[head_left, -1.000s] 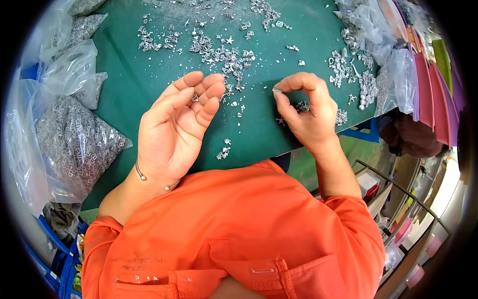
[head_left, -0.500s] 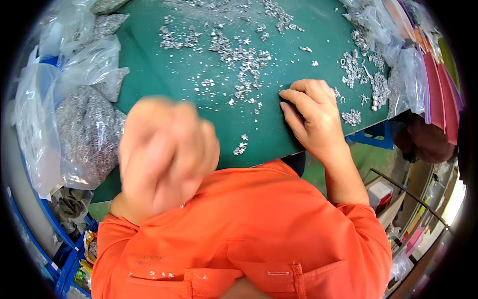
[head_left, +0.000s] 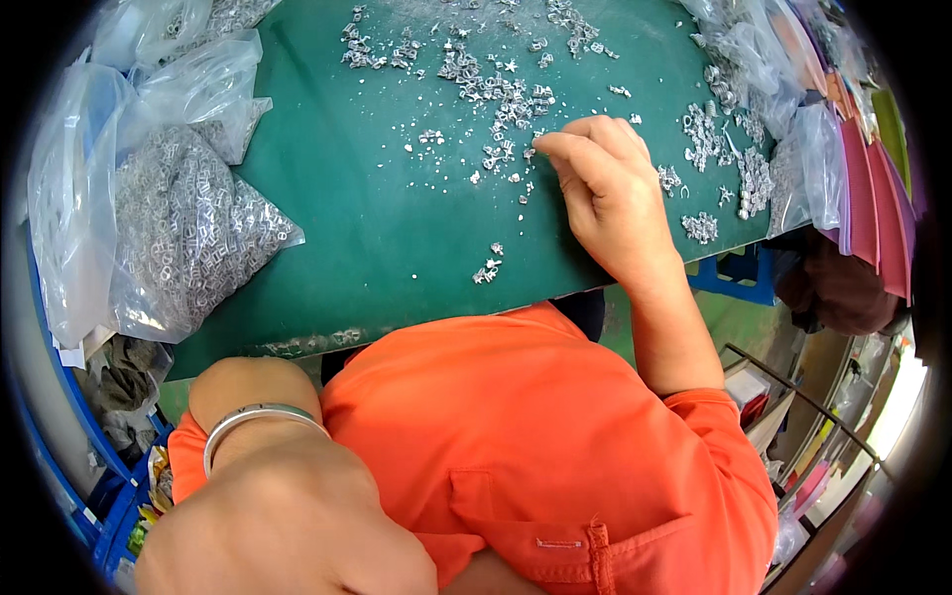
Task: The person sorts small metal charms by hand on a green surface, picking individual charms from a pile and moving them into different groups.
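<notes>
My left hand (head_left: pixel 288 516) is raised close to the camera at the lower left, with a silver bangle (head_left: pixel 260 414) round its wrist. Its fingers run past the lower edge, so what they hold is hidden. Over the green table my right hand (head_left: pixel 613 193) is bent, its fingers closed together. The index fingertip meets the edge of a loose pile of small silver metal pieces (head_left: pixel 511 104); anything in the pinch is too small to make out. A few more such pieces (head_left: pixel 487 270) lie by themselves close to the table's front edge.
Clear plastic bags full of small metal parts (head_left: pixel 183 228) stand along the left of the green table (head_left: pixel 337 248). Small heaps of metal pieces (head_left: pixel 756 178) lie at the right, beside another plastic bag (head_left: pixel 808 169) and pink and purple sheets (head_left: pixel 878 198). White crumbs dot the tabletop.
My left hand has come from over the table's front edge down toward the camera. My right hand has shifted slightly left and farther off, up to the metal pieces.
</notes>
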The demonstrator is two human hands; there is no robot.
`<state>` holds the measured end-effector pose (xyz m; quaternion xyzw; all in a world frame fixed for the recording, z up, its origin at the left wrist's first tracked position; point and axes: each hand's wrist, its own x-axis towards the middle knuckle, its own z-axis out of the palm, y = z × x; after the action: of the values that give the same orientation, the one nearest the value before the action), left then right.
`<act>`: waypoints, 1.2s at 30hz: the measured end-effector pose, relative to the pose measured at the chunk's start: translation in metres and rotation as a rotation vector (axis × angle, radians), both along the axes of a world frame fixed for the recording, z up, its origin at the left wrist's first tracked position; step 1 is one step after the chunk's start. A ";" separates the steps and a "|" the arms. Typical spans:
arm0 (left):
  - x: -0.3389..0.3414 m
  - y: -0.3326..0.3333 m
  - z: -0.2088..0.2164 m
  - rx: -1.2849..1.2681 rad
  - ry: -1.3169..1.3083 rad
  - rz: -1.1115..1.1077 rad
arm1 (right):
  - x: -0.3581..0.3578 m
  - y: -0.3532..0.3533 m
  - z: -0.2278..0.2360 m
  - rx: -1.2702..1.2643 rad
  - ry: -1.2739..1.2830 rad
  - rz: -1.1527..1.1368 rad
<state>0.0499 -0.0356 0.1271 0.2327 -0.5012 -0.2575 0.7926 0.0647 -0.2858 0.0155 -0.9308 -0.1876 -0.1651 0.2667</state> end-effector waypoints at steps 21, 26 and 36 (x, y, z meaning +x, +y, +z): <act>0.049 -0.005 -0.108 -0.049 1.141 0.123 | -0.002 0.005 0.009 0.172 0.123 -0.049; 0.046 -0.008 -0.111 -0.020 1.174 0.090 | -0.004 -0.001 0.009 0.007 0.049 0.003; 0.039 -0.020 -0.109 0.361 1.185 0.281 | 0.015 0.023 0.010 -0.044 -0.039 -0.037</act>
<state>0.0890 -0.0559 0.0182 0.2442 0.1089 -0.3166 0.9101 0.0798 -0.2633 0.0255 -0.9364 -0.1794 -0.1839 0.2392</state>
